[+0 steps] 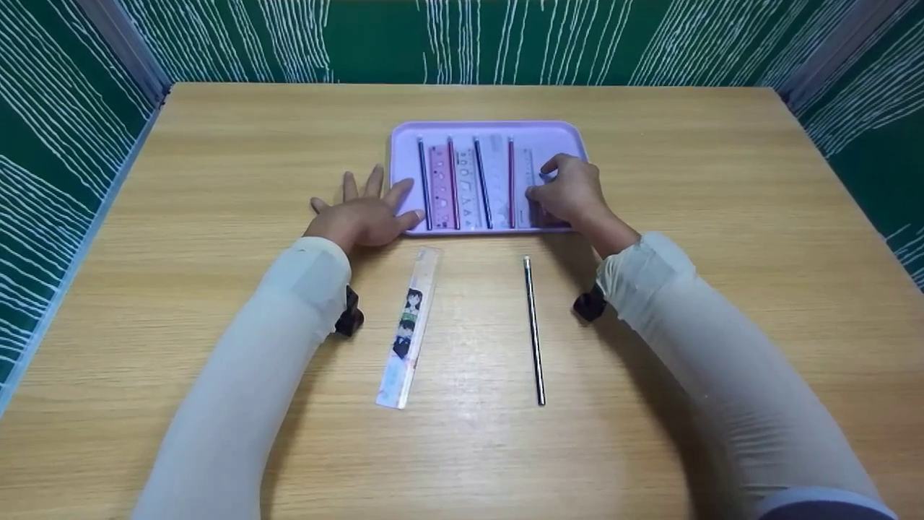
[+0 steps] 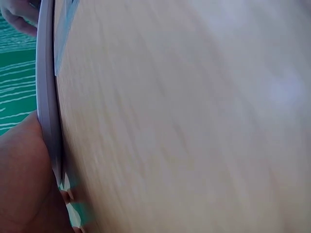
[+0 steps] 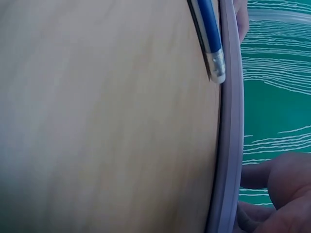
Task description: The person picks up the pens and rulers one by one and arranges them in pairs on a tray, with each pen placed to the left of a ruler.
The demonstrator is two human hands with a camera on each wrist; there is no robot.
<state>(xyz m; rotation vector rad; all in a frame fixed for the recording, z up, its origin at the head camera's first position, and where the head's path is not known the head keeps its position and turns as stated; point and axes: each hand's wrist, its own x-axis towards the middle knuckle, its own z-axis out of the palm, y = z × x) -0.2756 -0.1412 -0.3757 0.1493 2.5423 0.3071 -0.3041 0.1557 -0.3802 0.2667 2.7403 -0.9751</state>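
A purple tray (image 1: 491,127) holds several pencils and rulers in alternating upright rows. Among them are a pink ruler (image 1: 439,188), a clear stencil ruler (image 1: 468,189) and a dark red pencil (image 1: 511,180). My left hand (image 1: 368,217) lies at the tray's left edge, fingers spread, thumb over the near left corner. Over the tray's right end is my right hand (image 1: 574,189), its thumb tip at the rightmost clear ruler (image 1: 528,166). A gap shows between thumb and index finger; the other fingers are hidden. In the right wrist view the hand (image 3: 291,189) is beside the tray rim (image 3: 229,121).
On the wooden table (image 1: 253,159), nearer the body, lie a ruler with cartoon figures (image 1: 408,325) on the left and a dark striped pencil (image 1: 534,332) on the right. Green panels with white streaks (image 1: 375,43) stand behind the table and at both sides.
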